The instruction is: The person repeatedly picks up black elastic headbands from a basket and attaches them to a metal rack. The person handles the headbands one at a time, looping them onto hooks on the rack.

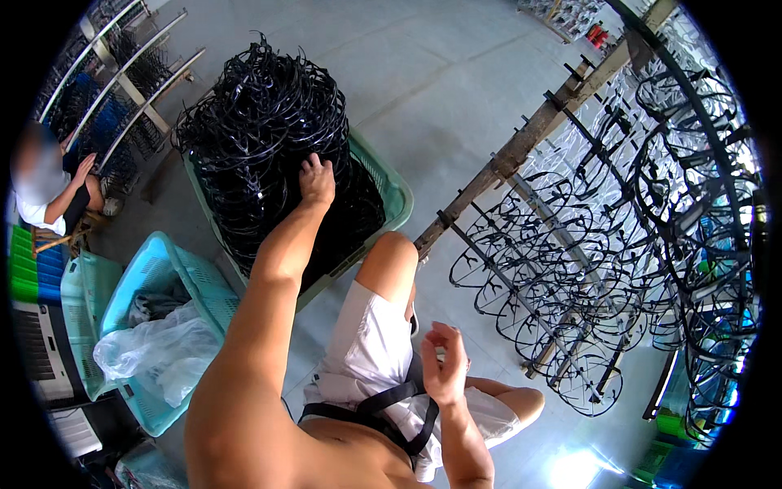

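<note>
A tall heap of black looped cables [252, 122] fills a pale green plastic crate [395, 191] ahead of me, left of centre. My left arm stretches over it. My left hand [316, 181] is at the right side of the heap, back upward, with its fingers curled down against the black loops. Whatever lies under those fingertips is hidden. Above my lap, on the right, my right hand [444, 364] is raised with loosely bent fingers and the thumb apart. Nothing shows in it, and it touches no cable.
A rack [513, 159] hung with several black cable loops [521, 269] stands at the right. Left of me, a turquoise crate [163, 253] holds a clear plastic bag [163, 350] and grey cloth. Another person [49, 187] sits at the far left beside a metal rack [122, 81].
</note>
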Demonstrator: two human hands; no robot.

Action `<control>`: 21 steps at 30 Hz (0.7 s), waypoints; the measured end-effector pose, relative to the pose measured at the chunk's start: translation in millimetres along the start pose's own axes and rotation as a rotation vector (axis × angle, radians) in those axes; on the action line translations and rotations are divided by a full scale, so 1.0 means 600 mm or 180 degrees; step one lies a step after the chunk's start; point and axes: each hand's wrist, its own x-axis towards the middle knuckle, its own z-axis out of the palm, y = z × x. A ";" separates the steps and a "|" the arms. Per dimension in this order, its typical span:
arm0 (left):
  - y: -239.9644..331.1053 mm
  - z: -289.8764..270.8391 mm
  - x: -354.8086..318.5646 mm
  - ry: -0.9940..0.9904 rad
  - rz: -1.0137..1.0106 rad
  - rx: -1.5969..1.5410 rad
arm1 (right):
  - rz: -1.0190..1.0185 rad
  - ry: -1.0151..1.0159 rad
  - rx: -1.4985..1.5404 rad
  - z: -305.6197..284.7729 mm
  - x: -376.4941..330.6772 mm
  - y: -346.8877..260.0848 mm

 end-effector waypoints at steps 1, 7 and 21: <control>-0.006 -0.004 0.007 -0.0066 0.0039 0.0109 | 0.0030 -0.0097 0.0176 0.015 0.014 -0.003; 0.010 -0.092 0.014 -0.0789 0.0323 0.0187 | 0.0291 -0.0692 0.0616 0.067 0.101 -0.019; -0.182 -0.331 0.194 -0.0898 -0.0043 -0.0252 | 0.0362 -0.1674 0.1108 0.276 0.351 -0.065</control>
